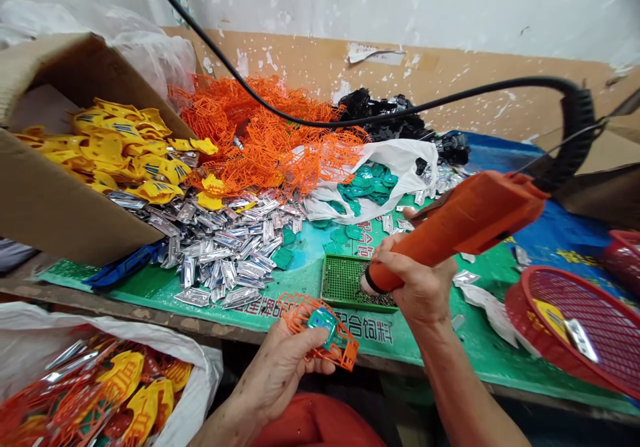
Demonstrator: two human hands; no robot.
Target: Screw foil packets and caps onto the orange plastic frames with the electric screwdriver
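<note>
Right, look at this: the left hand [280, 367] is closed on an orange plastic frame [340, 347], fingers curled round it, a teal piece [323, 323] sitting inside; the right hand [415, 280] is wrapped tight around an orange power tool [465, 223], its black cable [575, 127] looping up and over; the tool's nose is right at a green mesh tray [345, 280] on the table [120, 310]; behind, a cardboard box [60, 187] spills yellow plastic parts [120, 147]; beside it, a heap of orange frames [260, 133] and silver parts [220, 253]; a red basket [565, 320] sits far right; a white sack [195, 360] sits below left.
</note>
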